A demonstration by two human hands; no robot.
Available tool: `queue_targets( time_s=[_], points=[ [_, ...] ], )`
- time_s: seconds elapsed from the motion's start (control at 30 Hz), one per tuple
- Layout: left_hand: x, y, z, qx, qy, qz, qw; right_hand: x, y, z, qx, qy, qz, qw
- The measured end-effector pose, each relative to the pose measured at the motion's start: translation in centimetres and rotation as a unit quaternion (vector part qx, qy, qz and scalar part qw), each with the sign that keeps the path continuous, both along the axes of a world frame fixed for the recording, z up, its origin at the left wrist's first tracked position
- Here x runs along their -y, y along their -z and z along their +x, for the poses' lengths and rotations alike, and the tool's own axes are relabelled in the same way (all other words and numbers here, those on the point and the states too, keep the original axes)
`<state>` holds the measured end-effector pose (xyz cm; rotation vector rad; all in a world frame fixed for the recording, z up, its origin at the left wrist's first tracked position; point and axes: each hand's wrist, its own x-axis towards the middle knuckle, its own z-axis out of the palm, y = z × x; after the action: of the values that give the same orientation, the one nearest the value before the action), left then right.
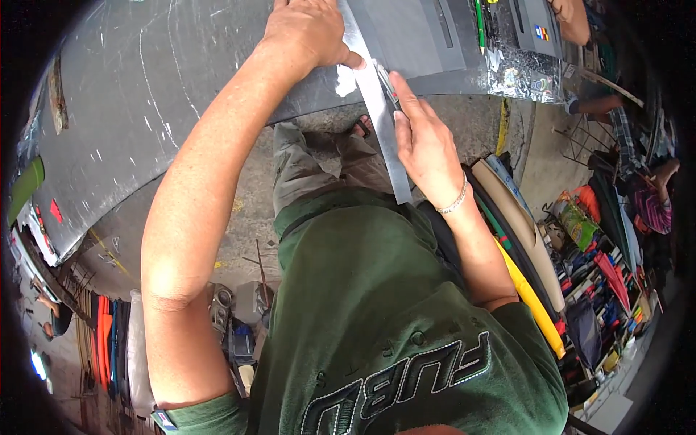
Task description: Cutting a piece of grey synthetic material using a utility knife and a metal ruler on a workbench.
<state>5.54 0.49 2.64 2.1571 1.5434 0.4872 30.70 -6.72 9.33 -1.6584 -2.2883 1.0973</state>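
— Cluttered concrete floor below me, a workshop stall by the look of it. What's nearest?

— Nearest the worktable's (109, 145) near edge, my right hand (424, 145) is clenched around a slim utility knife (388, 83), its tip set against the long flat steel straightedge (377, 109) that overhangs that edge toward my body.

— And the other hand?

— Farther in, my left hand (304, 32) presses palm-down on the straightedge, fingers spread and curled over it, pinning it to the wide dark grey sheet (181, 80) that covers the table.

— How far along is the cut?

— I judge it barely begun: the blade sits close to the sheet's near edge, and I cannot make out a finished slit beyond it. Toward the far right corner lie a green pen (479, 25) and crinkled silver foil (525, 76).
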Motion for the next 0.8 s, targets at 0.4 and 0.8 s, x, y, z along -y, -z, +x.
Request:
queue_targets(
  time_s=[0.4, 0.8],
  points=[
    [-0.6, -2.4, -1.0, 0.022, 0.054, -0.071, 0.996, -4.3, -2.8, 4.3, -0.544, 0.128, -0.367, 0.744],
    [-1.9, -4.5, 3.4, -0.282, -0.056, -0.169, 0.943, -9.7, -5.5, 3.3, -0.007, -0.058, 0.105, 0.993]
  ],
)
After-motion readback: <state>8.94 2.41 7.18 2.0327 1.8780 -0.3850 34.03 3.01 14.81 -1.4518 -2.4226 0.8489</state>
